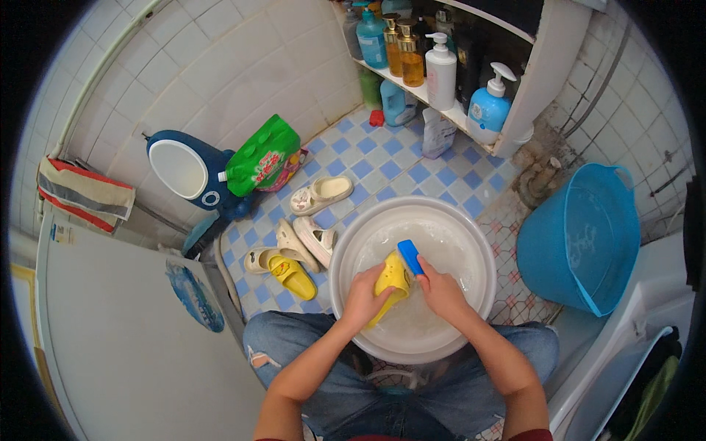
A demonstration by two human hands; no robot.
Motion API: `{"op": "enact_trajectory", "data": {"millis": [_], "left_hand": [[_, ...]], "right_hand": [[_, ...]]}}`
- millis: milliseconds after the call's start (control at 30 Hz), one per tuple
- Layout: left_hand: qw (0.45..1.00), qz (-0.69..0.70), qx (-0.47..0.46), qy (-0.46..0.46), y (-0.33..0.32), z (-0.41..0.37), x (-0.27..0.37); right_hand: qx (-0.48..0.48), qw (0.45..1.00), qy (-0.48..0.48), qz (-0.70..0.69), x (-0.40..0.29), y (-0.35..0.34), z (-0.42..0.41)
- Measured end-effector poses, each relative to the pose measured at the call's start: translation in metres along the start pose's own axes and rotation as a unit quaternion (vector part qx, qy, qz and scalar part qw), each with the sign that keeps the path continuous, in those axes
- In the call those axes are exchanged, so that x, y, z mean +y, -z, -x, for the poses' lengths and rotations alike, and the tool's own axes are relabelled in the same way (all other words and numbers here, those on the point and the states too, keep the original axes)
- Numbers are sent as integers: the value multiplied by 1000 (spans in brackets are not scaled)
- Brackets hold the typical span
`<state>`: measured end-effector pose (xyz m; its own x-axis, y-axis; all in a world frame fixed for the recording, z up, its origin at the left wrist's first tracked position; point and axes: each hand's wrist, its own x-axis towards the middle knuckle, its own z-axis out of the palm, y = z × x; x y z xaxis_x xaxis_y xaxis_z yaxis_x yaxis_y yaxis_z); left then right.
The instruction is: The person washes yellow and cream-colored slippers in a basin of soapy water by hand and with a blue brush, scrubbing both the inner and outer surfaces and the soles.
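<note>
My left hand [364, 295] grips a yellow clog [390, 278] and holds it tilted over a wide white plastic basin [342, 259]. In my right hand [443, 289] is a blue scrubbing brush [409, 256], its pale bristles against the clog's upper. Cloudy water [436, 320] with some foam lies in the basin, below both hands. The basin stands between my knees. To its left, a second yellow clog [295, 277] rests on the floor among several cream clogs [321, 195].
A blue tub [573, 237] stands at right, near a drain pipe [543, 176]. Pump bottles line a white shelf [458, 118] at the back. A green detergent pouch [265, 157] leans by a navy child's urinal [215, 165]. A white appliance [138, 320] flanks my left.
</note>
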<state>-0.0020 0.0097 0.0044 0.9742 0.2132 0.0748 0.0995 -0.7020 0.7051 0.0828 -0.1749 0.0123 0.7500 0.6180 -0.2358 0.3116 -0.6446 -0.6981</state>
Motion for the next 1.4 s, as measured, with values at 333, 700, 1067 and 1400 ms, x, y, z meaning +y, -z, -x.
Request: {"op": "enact_trajectory", "data": {"millis": [333,700,1067,1400], "left_hand": [[1000,2,-12,18,0,0,12],[1000,-4,5,4,-1,1,10],[1000,-6,-11,21,1,-3,16],[999,-3,-13,30,0,0,12]], "right_hand": [[18,999,12,-30,0,-8,2],[10,998,4,-60,-8,0,1],[18,998,-30,-43,4,5,-6],[5,1000,0,-7,-3,1,-1]]}}
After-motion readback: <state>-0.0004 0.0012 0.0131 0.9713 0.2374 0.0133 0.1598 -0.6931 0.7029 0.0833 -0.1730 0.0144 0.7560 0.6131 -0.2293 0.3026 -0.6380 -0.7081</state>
